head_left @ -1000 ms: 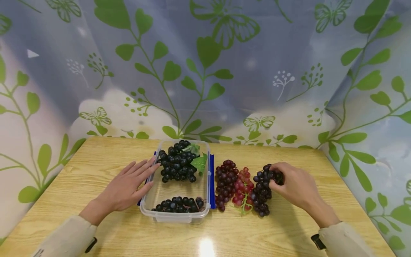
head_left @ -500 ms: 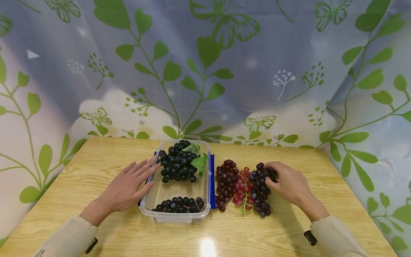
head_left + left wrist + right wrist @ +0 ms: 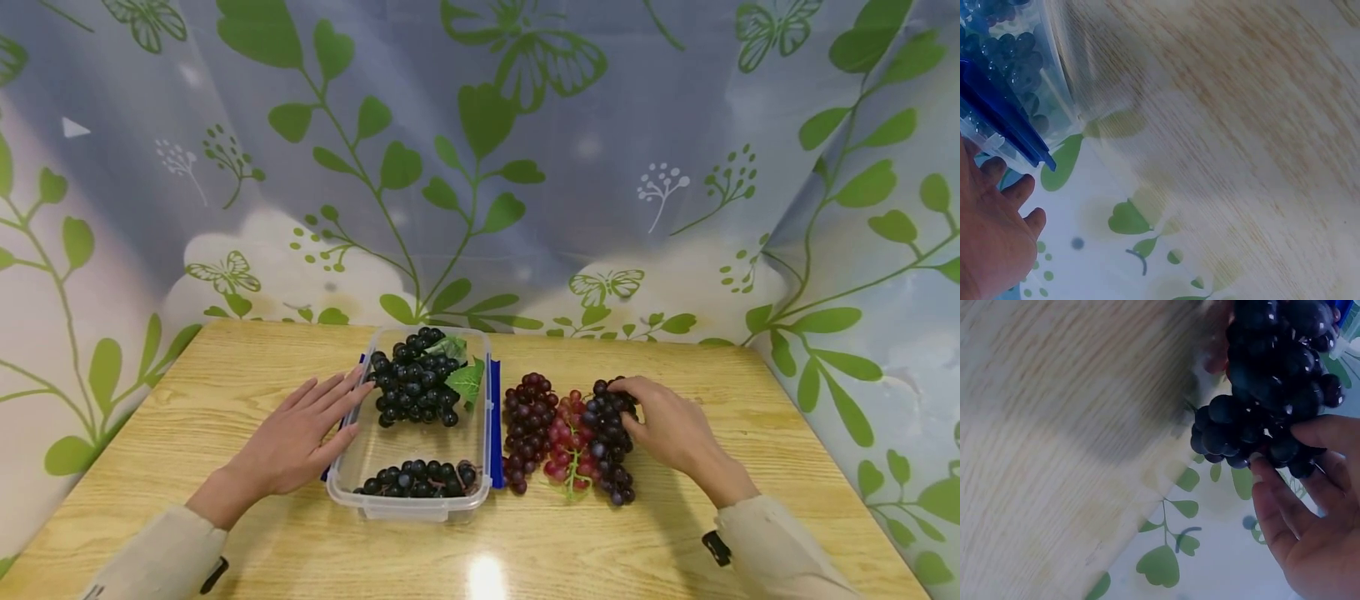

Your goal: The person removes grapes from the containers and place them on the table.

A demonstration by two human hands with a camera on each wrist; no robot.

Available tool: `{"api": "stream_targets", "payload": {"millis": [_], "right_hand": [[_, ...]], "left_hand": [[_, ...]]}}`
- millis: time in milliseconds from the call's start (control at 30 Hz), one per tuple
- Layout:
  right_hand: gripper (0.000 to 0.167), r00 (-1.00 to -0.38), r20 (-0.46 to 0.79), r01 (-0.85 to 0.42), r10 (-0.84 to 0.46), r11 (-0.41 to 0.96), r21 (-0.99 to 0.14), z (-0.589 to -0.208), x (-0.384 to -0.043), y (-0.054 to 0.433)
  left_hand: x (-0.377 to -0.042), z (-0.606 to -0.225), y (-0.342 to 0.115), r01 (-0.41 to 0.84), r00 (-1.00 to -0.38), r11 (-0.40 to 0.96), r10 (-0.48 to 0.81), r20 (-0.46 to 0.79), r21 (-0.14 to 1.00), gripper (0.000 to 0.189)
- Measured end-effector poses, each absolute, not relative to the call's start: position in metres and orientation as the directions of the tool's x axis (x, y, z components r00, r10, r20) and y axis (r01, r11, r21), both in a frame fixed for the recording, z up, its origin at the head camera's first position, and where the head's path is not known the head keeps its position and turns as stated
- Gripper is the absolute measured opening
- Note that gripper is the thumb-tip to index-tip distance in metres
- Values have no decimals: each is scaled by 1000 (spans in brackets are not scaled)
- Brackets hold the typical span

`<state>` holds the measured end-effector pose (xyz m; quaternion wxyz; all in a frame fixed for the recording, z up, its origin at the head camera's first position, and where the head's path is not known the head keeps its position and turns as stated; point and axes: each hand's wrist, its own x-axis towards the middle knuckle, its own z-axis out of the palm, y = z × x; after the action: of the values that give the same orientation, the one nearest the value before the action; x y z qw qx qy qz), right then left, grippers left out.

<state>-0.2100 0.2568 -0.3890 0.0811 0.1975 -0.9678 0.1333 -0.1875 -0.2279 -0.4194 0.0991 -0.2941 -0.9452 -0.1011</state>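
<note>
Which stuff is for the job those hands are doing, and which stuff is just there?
Probably for the job:
- right hand, holding dark grapes
- left hand, at the side of the clear box
- black grapes inside the box
- maroon grapes and red grapes beside it

Just there:
- table
- leafy cloth behind
- black wristband

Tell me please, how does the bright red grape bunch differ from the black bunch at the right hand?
Colour: the bright red bunch is lighter; the black bunch is nearly black.
Contact: the right hand pinches the black bunch, while no hand touches the bright red bunch.
Stem: the bright red bunch plainly shows a green stem in the head view; the black bunch does not.
Both are outside the clear container.
</note>
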Motion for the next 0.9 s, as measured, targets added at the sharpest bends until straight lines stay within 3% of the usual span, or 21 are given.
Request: {"api": "stream_targets", "payload": {"millis": [400, 900], "right_hand": [[38, -872, 236, -478, -429, 849, -223, -400, -215, 254], [45, -859, 145, -512, -491, 825, -239, -394, -212, 262]], "left_hand": [[-187, -418, -227, 572, -810, 808, 531, 249, 141, 57], [-187, -420, -227, 568, -816, 809, 527, 238, 153, 57]]}}
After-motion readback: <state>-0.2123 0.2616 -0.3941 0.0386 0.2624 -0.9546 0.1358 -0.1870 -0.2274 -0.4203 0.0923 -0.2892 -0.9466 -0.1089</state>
